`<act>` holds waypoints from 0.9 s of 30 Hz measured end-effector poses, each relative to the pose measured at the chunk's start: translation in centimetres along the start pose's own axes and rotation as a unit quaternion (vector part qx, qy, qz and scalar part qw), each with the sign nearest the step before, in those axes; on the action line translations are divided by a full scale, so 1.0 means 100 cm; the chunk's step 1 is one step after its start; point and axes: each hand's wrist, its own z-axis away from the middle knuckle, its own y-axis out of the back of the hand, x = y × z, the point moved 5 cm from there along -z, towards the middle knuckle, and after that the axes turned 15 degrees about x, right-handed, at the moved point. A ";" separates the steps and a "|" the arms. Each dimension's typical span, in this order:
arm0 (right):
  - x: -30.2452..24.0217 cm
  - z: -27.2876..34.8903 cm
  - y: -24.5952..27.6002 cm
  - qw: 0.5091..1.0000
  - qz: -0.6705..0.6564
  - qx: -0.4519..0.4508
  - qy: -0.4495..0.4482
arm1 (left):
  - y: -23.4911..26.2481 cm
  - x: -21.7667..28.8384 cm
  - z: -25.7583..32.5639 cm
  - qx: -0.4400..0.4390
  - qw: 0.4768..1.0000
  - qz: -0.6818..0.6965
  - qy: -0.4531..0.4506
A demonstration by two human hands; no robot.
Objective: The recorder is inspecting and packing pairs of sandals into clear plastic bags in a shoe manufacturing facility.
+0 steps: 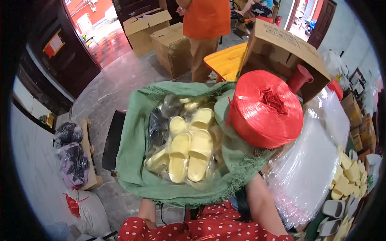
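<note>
In front of me stands a green woven sack [132, 148] with its mouth spread wide and its rim frayed. Inside lie pale yellow slippers [200, 146] in clear plastic bags, with dark bagged slippers [156, 126] along the left side. Both my arms reach up to the sack's near side: my left forearm [147, 211] at its lower left, my right forearm [262, 199] at its lower right. The sack hides my left hand and my right hand, so their fingers and grip do not show. A big roll of red plastic twine [265, 110] overlaps the sack's right edge.
A stack of clear plastic bags [307, 164] lies at right, with loose yellow slippers [350, 178] beyond. An open cardboard box [295, 44] sits on a yellow table [227, 60]. A person in orange [207, 20] stands behind. Bagged slippers [74, 162] rest on a pallet at left.
</note>
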 end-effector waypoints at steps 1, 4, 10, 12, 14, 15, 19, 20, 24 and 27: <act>0.007 0.003 0.006 1.000 0.003 0.009 -0.007 | -0.003 0.012 0.000 0.000 1.000 0.004 -0.008; 0.030 0.045 -0.016 1.000 -0.007 -0.011 -0.008 | -0.095 -0.230 0.019 0.020 1.000 0.010 0.016; 0.126 0.078 0.020 0.999 -0.003 -0.035 -0.041 | -0.084 -0.218 0.047 -0.039 0.977 -0.146 -0.149; 0.132 0.067 0.030 0.998 -0.014 -0.044 -0.048 | -0.079 -0.224 0.045 -0.080 0.950 -0.176 -0.244; 0.141 0.069 0.031 0.998 -0.012 -0.033 -0.056 | -0.055 -0.194 0.038 -0.044 0.997 -0.060 -0.018; 0.133 0.076 0.026 0.998 -0.012 -0.032 -0.058 | -0.048 -0.184 0.031 -0.044 0.997 -0.060 -0.022; 0.134 0.072 0.032 0.998 -0.014 -0.039 -0.055 | -0.067 -0.174 -0.016 0.117 0.876 -0.229 -0.407; 0.133 0.075 0.035 0.995 -0.045 -0.059 -0.061 | -0.095 -0.232 -0.051 0.258 0.778 -0.246 -0.517; 0.140 0.074 0.039 0.995 -0.040 -0.057 -0.067 | -0.143 -0.227 -0.072 0.220 0.901 0.144 -0.346; 0.142 0.090 0.028 0.994 -0.056 -0.068 -0.068 | -0.127 -0.225 -0.090 0.049 0.963 -0.112 -0.241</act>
